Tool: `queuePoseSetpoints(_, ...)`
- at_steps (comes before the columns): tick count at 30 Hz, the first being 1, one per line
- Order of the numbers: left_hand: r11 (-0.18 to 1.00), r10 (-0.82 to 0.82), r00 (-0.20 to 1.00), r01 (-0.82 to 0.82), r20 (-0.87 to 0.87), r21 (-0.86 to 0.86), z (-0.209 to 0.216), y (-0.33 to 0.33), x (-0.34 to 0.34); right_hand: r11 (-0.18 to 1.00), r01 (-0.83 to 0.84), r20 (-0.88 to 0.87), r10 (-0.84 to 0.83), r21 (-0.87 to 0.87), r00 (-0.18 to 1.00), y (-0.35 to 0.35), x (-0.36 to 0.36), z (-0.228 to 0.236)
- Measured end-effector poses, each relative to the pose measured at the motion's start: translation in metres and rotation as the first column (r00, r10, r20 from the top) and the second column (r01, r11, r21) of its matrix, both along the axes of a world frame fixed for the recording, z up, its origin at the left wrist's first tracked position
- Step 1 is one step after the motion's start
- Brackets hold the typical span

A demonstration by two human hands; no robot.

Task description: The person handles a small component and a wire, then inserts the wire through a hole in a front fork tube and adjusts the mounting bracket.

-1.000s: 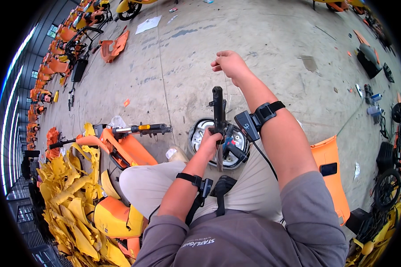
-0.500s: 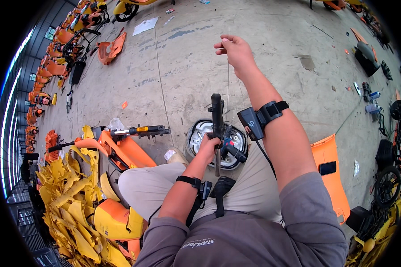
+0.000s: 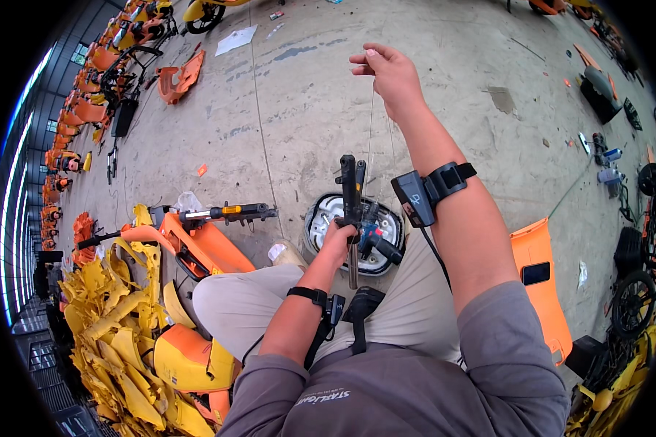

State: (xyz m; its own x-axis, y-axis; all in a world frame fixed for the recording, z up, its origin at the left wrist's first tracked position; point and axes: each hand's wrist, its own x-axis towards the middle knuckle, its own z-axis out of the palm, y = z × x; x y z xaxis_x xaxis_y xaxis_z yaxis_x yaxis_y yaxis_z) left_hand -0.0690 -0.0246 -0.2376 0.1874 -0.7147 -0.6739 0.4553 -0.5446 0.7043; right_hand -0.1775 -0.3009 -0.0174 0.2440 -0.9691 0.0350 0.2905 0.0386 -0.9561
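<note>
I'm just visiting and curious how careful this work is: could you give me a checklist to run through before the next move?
1. Tube gripped: the left hand is closed around the black-and-silver tube. Ok.
2. Right hand clear of the tube: it is raised, apart from it. Ok.
3. Thin strand held: it runs below the right hand; any pinch is too fine to see. Cannot tell.
4. Area behind the tube clear: a power tool shows there, over a white round part. Not ok.
5. Phone away from both hands: it lies on the orange panel. Ok.
</note>
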Motion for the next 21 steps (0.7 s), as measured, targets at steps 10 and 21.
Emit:
queuePoseSetpoints(10,0.997,0.069,0.997,-0.069,-0.017,0.042,-0.008,0.0,0.002,0.99,-0.102,-0.199,0.082,-0.094,0.977,0.005,-0.002,0.008)
queuePoseSetpoints(21,0.953,0.297,0.888,-0.296,-0.352,0.057,-0.04,-0.004,0.015,0.971,-0.228,0.235,0.207,0.065,0.95,0.014,0.013,0.014)
